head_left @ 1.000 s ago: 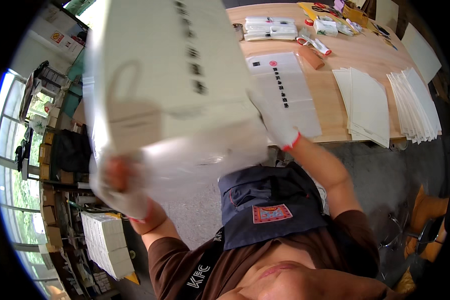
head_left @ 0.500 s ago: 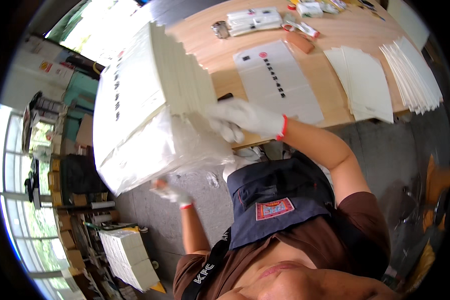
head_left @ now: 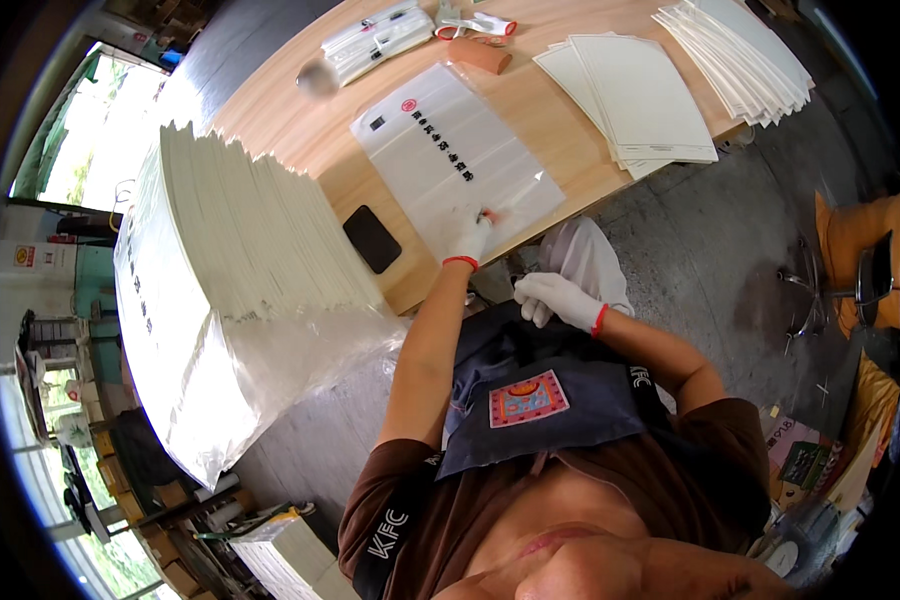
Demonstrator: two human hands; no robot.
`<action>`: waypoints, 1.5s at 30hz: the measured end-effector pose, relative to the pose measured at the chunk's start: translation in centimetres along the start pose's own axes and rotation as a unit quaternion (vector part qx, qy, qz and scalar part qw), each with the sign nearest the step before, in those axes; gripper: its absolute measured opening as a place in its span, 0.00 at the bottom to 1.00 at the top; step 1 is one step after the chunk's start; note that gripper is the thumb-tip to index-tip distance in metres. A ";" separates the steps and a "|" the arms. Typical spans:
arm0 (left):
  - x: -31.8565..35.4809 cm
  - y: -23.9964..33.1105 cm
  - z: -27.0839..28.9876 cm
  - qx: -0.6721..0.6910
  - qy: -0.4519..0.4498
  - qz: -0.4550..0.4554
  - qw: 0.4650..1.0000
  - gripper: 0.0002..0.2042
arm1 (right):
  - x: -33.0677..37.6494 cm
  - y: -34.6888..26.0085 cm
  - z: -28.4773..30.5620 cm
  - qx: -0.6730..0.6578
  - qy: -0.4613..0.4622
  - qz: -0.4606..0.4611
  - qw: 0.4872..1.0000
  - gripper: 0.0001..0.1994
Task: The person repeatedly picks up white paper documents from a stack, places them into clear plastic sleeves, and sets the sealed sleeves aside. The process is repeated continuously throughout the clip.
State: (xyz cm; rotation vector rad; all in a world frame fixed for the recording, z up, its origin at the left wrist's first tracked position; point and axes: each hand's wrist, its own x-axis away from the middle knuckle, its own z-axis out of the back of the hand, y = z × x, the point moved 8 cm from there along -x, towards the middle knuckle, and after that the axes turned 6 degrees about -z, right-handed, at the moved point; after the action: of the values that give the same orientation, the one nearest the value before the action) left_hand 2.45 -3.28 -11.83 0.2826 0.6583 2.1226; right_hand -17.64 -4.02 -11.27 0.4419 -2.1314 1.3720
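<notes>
A thick stack of white sheets [head_left: 240, 240] in loose clear plastic wrap lies on the left end of the wooden table [head_left: 530, 110] and hangs over its near edge. My left hand [head_left: 467, 240], in a white glove with a red cuff, rests its fingers on the near edge of a flat clear plastic bag [head_left: 450, 150] with dark print. A black phone [head_left: 372, 238] lies just left of that hand. My right hand [head_left: 555, 298], gloved the same way, hovers over my dark apron [head_left: 530, 400] with loosely curled fingers and holds nothing.
Stacks of white envelopes or sheets [head_left: 640, 90] and a fanned pile [head_left: 740, 50] lie on the table's right side. Small packets [head_left: 375, 40] sit at the far edge. A stool [head_left: 860, 270] stands on the concrete floor at right, more wrapped stacks [head_left: 290, 550] at lower left.
Both hands held the wrapped stack up in the air; it now rests on the table's left end. My left hand moved to the clear bag and my right hand dropped toward the apron.
</notes>
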 end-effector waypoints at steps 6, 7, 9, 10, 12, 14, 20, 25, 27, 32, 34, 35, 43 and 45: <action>-1.7 -3.5 -0.8 0.200 -0.012 0.032 0.979 0.08 | -6.2 -6.3 2.6 -0.159 0.034 0.042 0.986 0.15; -2.1 -6.7 -1.6 0.180 0.009 0.017 0.983 0.07 | -7.2 -8.4 2.0 -0.086 0.074 0.079 0.990 0.17; -3.0 -7.3 -0.8 0.207 0.033 0.045 0.977 0.07 | -9.6 -10.9 3.0 0.044 0.174 0.151 0.972 0.23; -3.8 -4.0 1.1 0.255 0.034 0.086 0.962 0.08 | -11.2 -10.4 5.3 0.112 0.207 0.127 0.964 0.23; -4.7 -3.4 5.1 0.419 0.095 0.050 0.902 0.08 | -13.3 -9.6 7.2 0.261 0.235 0.084 0.932 0.23; -5.4 -4.2 9.3 0.590 0.146 -0.043 0.793 0.08 | -11.4 -8.8 8.5 0.371 0.253 0.121 0.885 0.22; -4.9 4.8 12.3 0.433 0.080 -0.051 0.896 0.09 | -5.0 -11.3 8.6 0.439 0.224 0.210 0.844 0.20; -0.3 16.2 7.6 0.203 0.041 -0.242 0.948 0.14 | -8.3 -14.5 3.4 0.266 0.240 0.366 0.859 0.18; 4.9 22.1 6.6 0.130 -0.033 -0.299 0.945 0.15 | -9.9 -14.3 2.9 0.360 0.236 0.351 0.831 0.17; 4.2 17.7 3.5 0.118 -0.016 -0.248 0.961 0.18 | -9.7 -11.2 2.6 0.565 0.144 0.396 0.709 0.16; 2.2 13.3 4.6 0.054 -0.071 -0.103 0.991 0.16 | -8.3 -8.9 5.6 0.583 0.123 0.384 0.705 0.16; 1.2 7.0 3.4 0.077 0.018 -0.104 0.991 0.13 | -6.2 -10.5 6.8 0.548 0.148 0.279 0.774 0.16; -1.3 6.1 1.4 0.390 -0.010 -0.003 0.921 0.10 | 1.6 -15.5 25.7 0.615 0.521 0.110 0.581 0.16; -2.0 7.3 0.5 0.401 -0.032 -0.004 0.916 0.11 | 0.2 -15.5 26.8 0.628 0.477 0.069 0.612 0.13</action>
State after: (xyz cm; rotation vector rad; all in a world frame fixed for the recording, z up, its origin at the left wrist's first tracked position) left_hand -1.13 -8.20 -7.27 0.7827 1.4678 1.7213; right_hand -16.70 -34.83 -8.45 -0.0554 -0.1075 2.2895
